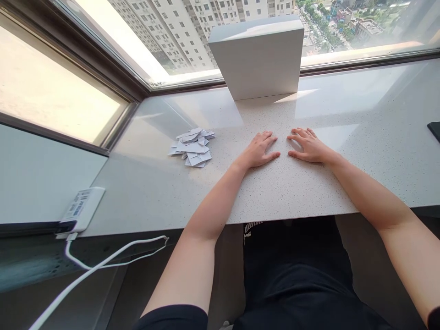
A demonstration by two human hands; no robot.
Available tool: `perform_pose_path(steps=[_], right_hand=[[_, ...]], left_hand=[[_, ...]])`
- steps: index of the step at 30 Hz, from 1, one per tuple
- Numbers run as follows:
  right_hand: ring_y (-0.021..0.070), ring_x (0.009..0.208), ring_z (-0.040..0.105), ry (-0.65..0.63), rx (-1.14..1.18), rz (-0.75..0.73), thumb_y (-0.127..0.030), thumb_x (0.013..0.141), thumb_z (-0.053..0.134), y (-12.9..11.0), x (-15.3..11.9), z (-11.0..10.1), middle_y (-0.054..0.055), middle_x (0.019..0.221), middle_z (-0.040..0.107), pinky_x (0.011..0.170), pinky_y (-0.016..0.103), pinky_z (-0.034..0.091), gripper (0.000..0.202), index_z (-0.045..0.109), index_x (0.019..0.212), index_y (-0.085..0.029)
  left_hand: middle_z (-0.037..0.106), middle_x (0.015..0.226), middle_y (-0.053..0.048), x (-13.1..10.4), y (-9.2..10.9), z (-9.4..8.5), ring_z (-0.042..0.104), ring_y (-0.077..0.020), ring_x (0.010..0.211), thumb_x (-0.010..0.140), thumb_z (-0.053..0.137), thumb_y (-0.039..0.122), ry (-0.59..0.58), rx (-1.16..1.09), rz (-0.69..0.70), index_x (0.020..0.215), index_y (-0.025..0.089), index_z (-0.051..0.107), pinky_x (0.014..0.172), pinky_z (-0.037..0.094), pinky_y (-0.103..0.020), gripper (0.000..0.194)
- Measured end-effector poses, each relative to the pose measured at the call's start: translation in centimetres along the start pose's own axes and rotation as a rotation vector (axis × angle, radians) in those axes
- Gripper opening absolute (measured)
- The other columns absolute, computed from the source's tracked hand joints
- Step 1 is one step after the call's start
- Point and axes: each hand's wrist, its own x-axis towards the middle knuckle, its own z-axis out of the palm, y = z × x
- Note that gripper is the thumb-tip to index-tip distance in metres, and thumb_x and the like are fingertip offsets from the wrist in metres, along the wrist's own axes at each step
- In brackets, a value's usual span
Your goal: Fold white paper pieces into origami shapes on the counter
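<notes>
Both hands rest on a speckled white countertop (282,197) by the window, with a small gap between them. My left hand (260,150) lies with its fingers apart and holds nothing. Facing it, my right hand (307,145) also has its fingers spread, nothing in them. To the left of my left hand sits a loose pile of white paper pieces (195,147), some of them folded; no hand touches it. Beyond the hands a white box-like block (259,66) stands upright against the window.
At the left edge is a white device with a label (84,208), and a white cable (103,262) hangs from it. A dark flat object (435,130) shows partly at the far right. Window frames (127,98) border the counter's back and left. Its front edge runs before my lap.
</notes>
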Motion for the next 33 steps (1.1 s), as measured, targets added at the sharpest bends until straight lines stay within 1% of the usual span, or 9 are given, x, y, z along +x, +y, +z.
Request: perform_pose_path(steps=[2,5,11,14,17,19,23,27,33], right_hand=[[0.0504,0.191,0.037,-0.022,-0.004,0.002,-0.08,0.116,0.065,-0.15,-0.09,0.02,0.019,0.2,0.048,0.158,0.081,0.016,0.082,0.067,0.18,-0.028],[0.05,0.191,0.036,-0.023,-0.005,0.017,-0.082,0.116,0.063,-0.2,-0.17,-0.05,0.019,0.202,0.047,0.158,0.08,0.016,0.084,0.067,0.181,-0.028],[0.0512,0.191,0.035,-0.03,-0.006,0.03,-0.082,0.115,0.063,-0.23,-0.1,-0.09,0.019,0.202,0.046,0.158,0.08,0.016,0.085,0.066,0.181,-0.028],[0.0509,0.191,0.036,-0.027,-0.003,0.027,-0.082,0.115,0.062,-0.18,-0.11,-0.09,0.017,0.202,0.047,0.158,0.081,0.016,0.085,0.066,0.182,-0.03],[0.0508,0.191,0.036,-0.027,0.003,0.024,-0.084,0.115,0.061,-0.17,-0.17,-0.16,0.015,0.202,0.047,0.157,0.081,0.016,0.085,0.066,0.183,-0.032],[0.0503,0.191,0.035,-0.032,0.004,0.026,-0.084,0.115,0.06,-0.26,-0.22,-0.25,0.016,0.202,0.046,0.158,0.08,0.015,0.086,0.065,0.183,-0.032],[0.0487,0.193,0.033,-0.047,0.002,0.036,-0.084,0.115,0.059,-0.54,-0.23,-0.44,0.018,0.203,0.044,0.159,0.077,0.013,0.088,0.065,0.183,-0.028],[0.0495,0.193,0.033,-0.051,0.0,0.041,-0.083,0.115,0.06,-0.63,-0.21,-0.47,0.018,0.203,0.044,0.159,0.078,0.013,0.087,0.064,0.183,-0.028],[0.0489,0.192,0.034,-0.042,0.002,0.035,-0.083,0.115,0.061,-0.47,-0.22,-0.37,0.017,0.203,0.045,0.159,0.078,0.014,0.086,0.065,0.182,-0.029]], left_hand=[[0.045,0.204,-0.016,-0.1,0.17,-0.25,0.035,-0.0392,0.195,0.118,0.069,0.064,-0.009,0.004,-0.003,0.184,0.022,0.064,0.164,0.017,-0.064,0.079],[0.045,0.204,-0.016,-0.13,0.14,-0.46,0.036,-0.0391,0.195,0.118,0.068,0.062,-0.008,0.004,-0.006,0.183,0.021,0.065,0.164,0.018,-0.065,0.077],[0.047,0.203,-0.015,-0.03,0.15,-0.31,0.037,-0.0383,0.194,0.117,0.07,0.061,-0.001,0.0,-0.009,0.182,0.022,0.066,0.164,0.019,-0.063,0.076],[0.046,0.203,-0.017,-0.05,0.22,-0.35,0.036,-0.0385,0.194,0.118,0.069,0.061,-0.003,-0.003,-0.01,0.182,0.019,0.066,0.164,0.018,-0.062,0.077],[0.046,0.203,-0.016,-0.1,0.3,-0.46,0.036,-0.0386,0.195,0.118,0.069,0.062,0.001,-0.014,-0.01,0.182,0.021,0.066,0.164,0.018,-0.062,0.077],[0.046,0.203,-0.015,-0.12,0.35,-0.54,0.036,-0.0388,0.195,0.117,0.068,0.063,-0.001,-0.019,-0.011,0.182,0.022,0.066,0.164,0.018,-0.062,0.077],[0.044,0.204,-0.016,-0.13,0.38,-0.63,0.034,-0.0388,0.195,0.118,0.067,0.065,-0.018,-0.016,-0.015,0.184,0.02,0.064,0.164,0.018,-0.061,0.08],[0.045,0.204,-0.014,-0.12,0.32,-0.59,0.035,-0.0385,0.195,0.118,0.067,0.066,-0.013,-0.014,-0.016,0.183,0.024,0.065,0.164,0.018,-0.063,0.078],[0.046,0.204,-0.014,-0.14,0.36,-0.6,0.036,-0.0386,0.195,0.117,0.067,0.065,-0.009,-0.017,-0.014,0.182,0.024,0.066,0.164,0.018,-0.063,0.077]])
